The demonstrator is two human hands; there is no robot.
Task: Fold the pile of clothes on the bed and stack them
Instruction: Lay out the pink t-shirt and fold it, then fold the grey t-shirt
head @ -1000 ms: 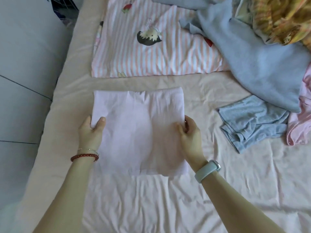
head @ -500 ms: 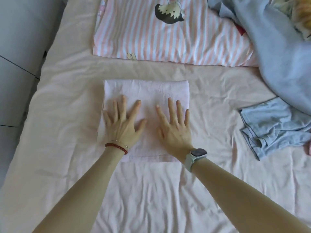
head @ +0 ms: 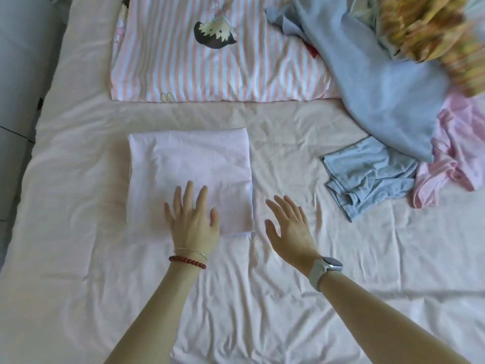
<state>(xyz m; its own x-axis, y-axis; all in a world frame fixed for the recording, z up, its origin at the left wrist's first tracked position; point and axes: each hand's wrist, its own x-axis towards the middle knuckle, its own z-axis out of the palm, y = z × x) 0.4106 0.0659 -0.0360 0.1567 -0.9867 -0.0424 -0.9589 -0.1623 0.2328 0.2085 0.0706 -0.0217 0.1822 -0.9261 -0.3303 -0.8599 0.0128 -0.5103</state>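
Now the right hand [head: 288,227], fingers straight and loosely spread, holds nothing; the crumpled blue shorts [head: 367,174] lie beyond it to the right, nearer than to the left hand [head: 193,219], flat on the folded pink cloth [head: 189,166].

Pink garment [head: 189,164] folded flat, pile [head: 388,106] beyond

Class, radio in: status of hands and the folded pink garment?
Left hand flat on folded pink garment. Right hand open, off it. Unfolded pile waits at right.
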